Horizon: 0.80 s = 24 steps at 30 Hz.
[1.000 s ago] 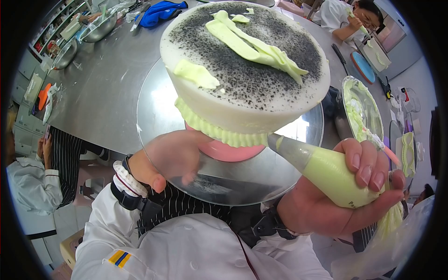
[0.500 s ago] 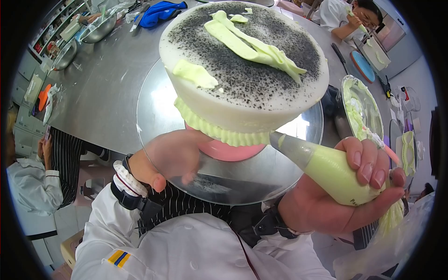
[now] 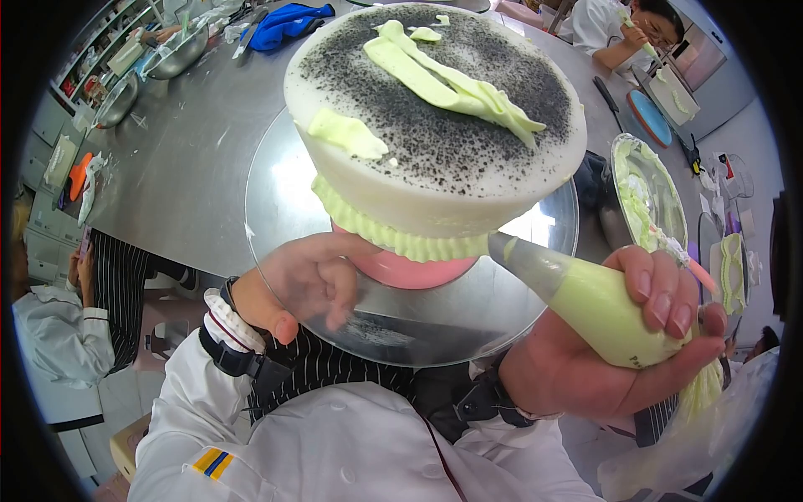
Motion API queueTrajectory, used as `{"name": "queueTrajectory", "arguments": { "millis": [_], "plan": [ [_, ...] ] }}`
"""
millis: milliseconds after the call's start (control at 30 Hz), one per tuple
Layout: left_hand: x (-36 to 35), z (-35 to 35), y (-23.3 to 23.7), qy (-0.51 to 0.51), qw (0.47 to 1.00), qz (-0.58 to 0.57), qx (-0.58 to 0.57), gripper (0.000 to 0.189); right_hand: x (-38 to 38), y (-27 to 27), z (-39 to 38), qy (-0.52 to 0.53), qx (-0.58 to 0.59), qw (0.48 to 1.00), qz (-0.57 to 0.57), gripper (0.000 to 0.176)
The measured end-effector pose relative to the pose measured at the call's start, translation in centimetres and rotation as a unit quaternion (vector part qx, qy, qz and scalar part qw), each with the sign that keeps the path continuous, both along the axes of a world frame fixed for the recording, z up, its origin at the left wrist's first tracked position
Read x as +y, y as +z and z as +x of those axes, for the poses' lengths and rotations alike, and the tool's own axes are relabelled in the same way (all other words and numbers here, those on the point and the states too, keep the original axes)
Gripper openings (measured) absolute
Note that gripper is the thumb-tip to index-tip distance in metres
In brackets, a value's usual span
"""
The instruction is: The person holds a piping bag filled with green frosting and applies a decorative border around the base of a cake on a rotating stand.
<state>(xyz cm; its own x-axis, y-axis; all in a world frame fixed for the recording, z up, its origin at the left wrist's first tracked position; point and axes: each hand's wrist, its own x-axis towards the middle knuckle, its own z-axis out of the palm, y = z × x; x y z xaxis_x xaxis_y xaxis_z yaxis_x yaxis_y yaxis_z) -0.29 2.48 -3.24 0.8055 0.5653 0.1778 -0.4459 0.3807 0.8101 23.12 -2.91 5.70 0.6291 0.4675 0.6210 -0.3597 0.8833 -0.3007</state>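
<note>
My right hand (image 3: 636, 351) is wrapped round a piping bag (image 3: 594, 314) filled with pale green cream. The bag's tip touches the right end of a ruffled green cream border (image 3: 401, 244) along the lower edge of a white round cake form (image 3: 435, 205). Dark speckles and green cream smears (image 3: 456, 88) mark its top. Beneath is a pink stand (image 3: 418, 272) on a clear round plate (image 3: 385, 335). My left hand (image 3: 305, 280) is open at the plate's near left, fingers apart and slightly bent, seen partly through the plate. Its index finger reaches to the pink stand.
A metal bowl (image 3: 619, 209) smeared with green cream stands at the right. On the steel table (image 3: 184, 159) lie a blue cloth (image 3: 284, 25), an orange scraper (image 3: 79, 176) and a blue disc (image 3: 649, 119). A co-worker (image 3: 619, 42) pipes at the far right; another person sits at left.
The left hand's fingers, blurred before, now show more clearly and spread. The cake form has turned very slightly, and the border reaches a little further right at the bag's tip.
</note>
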Motion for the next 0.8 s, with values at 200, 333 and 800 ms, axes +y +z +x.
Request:
{"name": "queueTrajectory", "arguments": {
  "millis": [200, 333, 800],
  "plan": [
    [0.1, 0.1, 0.0, -0.002, 1.0, 0.003, 0.01, 0.097, -0.1, -0.1, 0.4, -0.01, 0.012, 1.0, 0.009, 0.015],
    [0.0, 0.0, 0.0, -0.004, 1.0, 0.005, 0.01, 0.097, -0.1, 0.0, 0.4, -0.022, 0.025, 0.999, 0.026, 0.015],
    [-0.4, -0.2, 1.4, 0.0, 0.994, 0.023, 0.105, 0.1, -0.6, 0.4, 2.9, 0.035, 0.091, 0.995, 0.03, 0.014]
  ]
}}
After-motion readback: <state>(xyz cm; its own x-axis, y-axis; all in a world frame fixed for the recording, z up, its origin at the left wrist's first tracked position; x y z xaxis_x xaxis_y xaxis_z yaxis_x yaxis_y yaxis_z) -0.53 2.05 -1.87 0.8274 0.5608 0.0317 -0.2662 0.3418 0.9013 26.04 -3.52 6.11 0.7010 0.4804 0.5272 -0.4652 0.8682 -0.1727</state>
